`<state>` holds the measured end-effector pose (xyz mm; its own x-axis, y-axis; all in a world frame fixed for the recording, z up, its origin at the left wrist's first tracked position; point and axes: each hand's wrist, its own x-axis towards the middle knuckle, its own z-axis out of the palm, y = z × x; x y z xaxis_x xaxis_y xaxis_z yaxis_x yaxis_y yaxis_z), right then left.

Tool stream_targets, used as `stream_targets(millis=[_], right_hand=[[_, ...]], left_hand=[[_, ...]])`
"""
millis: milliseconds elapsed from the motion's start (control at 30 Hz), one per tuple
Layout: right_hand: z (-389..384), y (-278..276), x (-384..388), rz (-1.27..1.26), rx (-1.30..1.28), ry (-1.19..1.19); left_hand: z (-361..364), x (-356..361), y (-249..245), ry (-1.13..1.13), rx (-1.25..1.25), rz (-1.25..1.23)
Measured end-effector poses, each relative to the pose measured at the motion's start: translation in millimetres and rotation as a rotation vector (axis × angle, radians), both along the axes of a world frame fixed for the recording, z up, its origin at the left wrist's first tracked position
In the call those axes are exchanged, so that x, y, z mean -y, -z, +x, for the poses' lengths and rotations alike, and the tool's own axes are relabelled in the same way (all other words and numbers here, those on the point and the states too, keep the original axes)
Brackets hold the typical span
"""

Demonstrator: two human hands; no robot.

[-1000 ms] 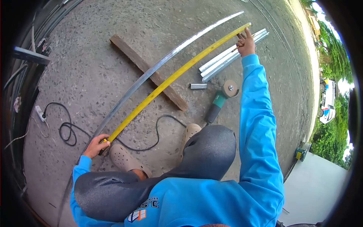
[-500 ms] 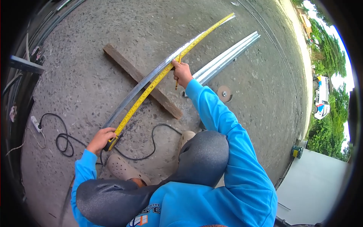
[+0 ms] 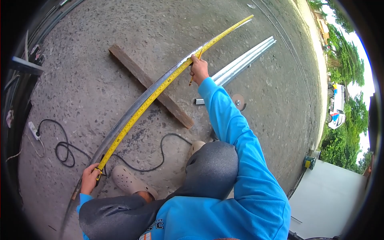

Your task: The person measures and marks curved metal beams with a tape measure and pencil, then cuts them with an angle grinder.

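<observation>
the head-worn camera looks forward and down, past knees to ground.

The top is bright blue and long-sleeved. Its right sleeve creases heavily around the elbow and narrows to a plain blue cuff; only a short blue stretch of the left sleeve shows. Dark lettering marks the front, partly lost in folds, above a bit of orange print. The trousers are dark grey, with a paler, speckled sheen at the knees. The clogs are beige and rounded, the left one dotted with holes.
</observation>
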<state>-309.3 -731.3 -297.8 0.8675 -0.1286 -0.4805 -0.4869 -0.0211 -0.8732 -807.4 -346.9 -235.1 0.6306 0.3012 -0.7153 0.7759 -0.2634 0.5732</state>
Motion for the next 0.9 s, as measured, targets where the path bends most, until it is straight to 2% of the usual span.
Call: stream_targets(millis=[167, 367, 467, 533, 633, 900], right_hand=[[5, -2, 8, 0.002, -0.044, 0.016], [6, 11, 15, 0.041, -0.136, -0.079], [6, 17, 11, 0.006, -0.099, -0.064], [4, 16, 11, -0.172, 0.007, 0.022], [2, 5, 12, -0.227, 0.11, 0.094], [8, 6, 5, -0.254, 0.002, 0.015]], left_hand=[[9, -3, 8, 0.036, 0.024, 0.028], [9, 1, 4, 0.047, 0.031, 0.082], [9, 6, 7, 0.018, 0.014, 0.081], [12, 10, 10, 0.01, 0.008, 0.085], [20, 16, 11, 0.036, 0.015, 0.082], [18, 5, 23, 0.076, -0.043, 0.112]])
